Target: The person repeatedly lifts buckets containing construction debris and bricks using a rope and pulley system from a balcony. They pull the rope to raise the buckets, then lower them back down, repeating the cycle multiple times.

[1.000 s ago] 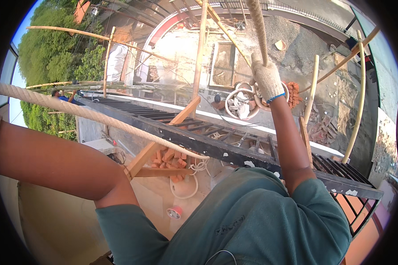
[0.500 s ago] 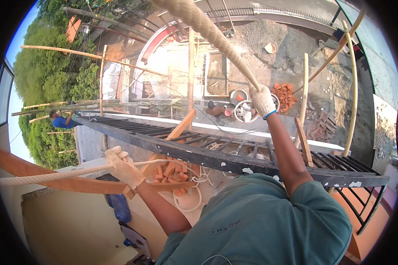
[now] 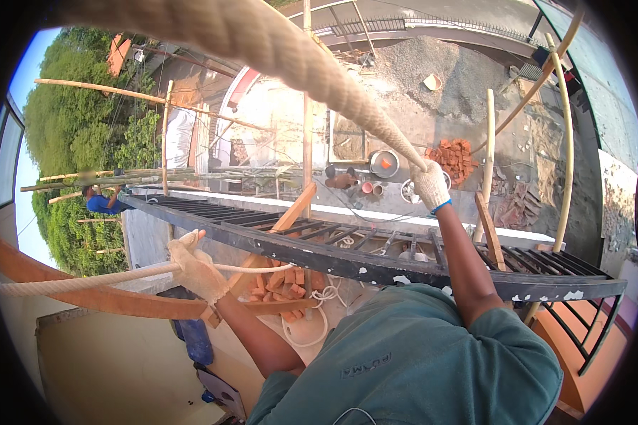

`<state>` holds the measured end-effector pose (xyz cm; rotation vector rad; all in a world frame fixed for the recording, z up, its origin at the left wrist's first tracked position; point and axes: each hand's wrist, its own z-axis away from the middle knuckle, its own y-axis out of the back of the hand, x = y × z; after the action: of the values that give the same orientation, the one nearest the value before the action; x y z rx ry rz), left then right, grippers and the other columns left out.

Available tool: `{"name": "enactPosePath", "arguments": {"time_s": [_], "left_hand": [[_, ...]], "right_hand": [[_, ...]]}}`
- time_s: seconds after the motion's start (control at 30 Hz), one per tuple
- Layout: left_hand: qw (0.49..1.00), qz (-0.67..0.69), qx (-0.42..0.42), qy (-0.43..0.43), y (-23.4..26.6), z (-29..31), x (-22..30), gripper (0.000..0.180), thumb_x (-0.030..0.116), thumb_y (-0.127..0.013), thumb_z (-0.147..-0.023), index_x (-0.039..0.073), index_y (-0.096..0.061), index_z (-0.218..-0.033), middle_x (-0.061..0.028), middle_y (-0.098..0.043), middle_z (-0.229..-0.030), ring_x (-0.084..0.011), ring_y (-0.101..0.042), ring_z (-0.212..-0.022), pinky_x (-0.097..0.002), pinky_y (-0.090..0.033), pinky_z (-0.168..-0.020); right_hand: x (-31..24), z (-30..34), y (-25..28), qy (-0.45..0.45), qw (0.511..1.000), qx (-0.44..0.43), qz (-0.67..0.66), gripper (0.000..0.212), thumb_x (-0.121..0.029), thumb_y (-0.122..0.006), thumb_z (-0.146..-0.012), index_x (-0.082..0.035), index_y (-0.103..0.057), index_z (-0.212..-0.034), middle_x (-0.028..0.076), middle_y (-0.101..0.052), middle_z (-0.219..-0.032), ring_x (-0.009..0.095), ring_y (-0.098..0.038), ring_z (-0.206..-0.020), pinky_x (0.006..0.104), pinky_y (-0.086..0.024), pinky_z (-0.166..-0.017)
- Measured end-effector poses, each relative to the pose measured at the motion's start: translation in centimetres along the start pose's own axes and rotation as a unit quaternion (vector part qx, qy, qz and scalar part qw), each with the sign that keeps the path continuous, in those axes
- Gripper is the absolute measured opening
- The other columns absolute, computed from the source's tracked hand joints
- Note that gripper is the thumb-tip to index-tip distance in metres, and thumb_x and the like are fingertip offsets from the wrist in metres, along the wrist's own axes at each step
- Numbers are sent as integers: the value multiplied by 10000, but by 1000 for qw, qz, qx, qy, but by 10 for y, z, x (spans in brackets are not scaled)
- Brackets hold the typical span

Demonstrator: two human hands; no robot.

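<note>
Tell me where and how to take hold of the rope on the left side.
Probably best on the straight stretch of rope just left of the left hand, coming from the wearer's side and wrapping the fingers across it. It runs straight and nearly level there, and its round shape suits a full-hand grip. Past the hand, toward the bricks, it bends.

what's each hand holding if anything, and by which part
Rope: right hand at the upper stretch's lower visible end, left hand partway along the lower stretch.

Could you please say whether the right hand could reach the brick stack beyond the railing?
Probably not: the right hand holds the rope, and the brick stack appears to lie far below.
</note>
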<state>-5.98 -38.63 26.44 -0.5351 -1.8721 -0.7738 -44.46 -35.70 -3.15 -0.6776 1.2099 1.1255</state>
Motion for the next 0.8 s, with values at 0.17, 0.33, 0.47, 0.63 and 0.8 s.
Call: {"name": "enactPosePath", "arguments": {"time_s": [0.17, 0.33, 0.47, 0.63, 0.8], "left_hand": [[1000, -7, 9, 10, -5, 3, -14, 410, 312, -516, -1005, -53, -696, -958, -153, -757, -922, -59, -434, -578, -241, -226, -459], [999, 29, 3, 16, 14, -20, -61, 381, 312, -543, -994, -37, -686, -940, -159, -740, -890, -64, -433, -535, -244, -217, -444], [997, 19, -22, 67, 9, 3, -37, 353, 300, -539, -997, -15, -675, -915, -136, -725, -851, -76, -423, -536, -246, -243, -454], [995, 20, -30, 91, 22, 0, -48, 344, 305, -525, -1014, 15, -657, -886, -102, -694, -786, -96, -461, -589, -251, -289, -490], [997, 16, -15, 75, 42, -1, -53, 349, 298, -518, -1015, 14, -624, -842, -107, -659, -752, -124, -515, -611, -269, -340, -525]], "right_hand": [[13, 0, -5, 153, 980, -4, 127, 127, -107, -650, -962, 2, -670, -899, 29, -670, -760, 83, -579, -700, 307, -448, -595], [8, 3, -15, 26, 999, -10, 46, 215, -188, -595, -974, -15, -721, -988, 201, -697, -798, 347, -691, -754, 426, -519, -672], [-4, 13, -21, 36, 999, 4, 28, 232, -189, -615, -999, 25, -694, -958, 62, -615, -709, 150, -563, -664, 349, -453, -589], [-21, 39, -27, -1, 1000, 12, 4, 510, -439, -624, -1015, 16, -632, -783, 3, -498, -574, 112, -449, -538, 359, -381, -509], [-24, 46, -40, -44, 999, -9, -3, 555, -473, -596, -1026, 0, -593, -736, -4, -477, -561, 106, -442, -506, 354, -370, -476]]}}
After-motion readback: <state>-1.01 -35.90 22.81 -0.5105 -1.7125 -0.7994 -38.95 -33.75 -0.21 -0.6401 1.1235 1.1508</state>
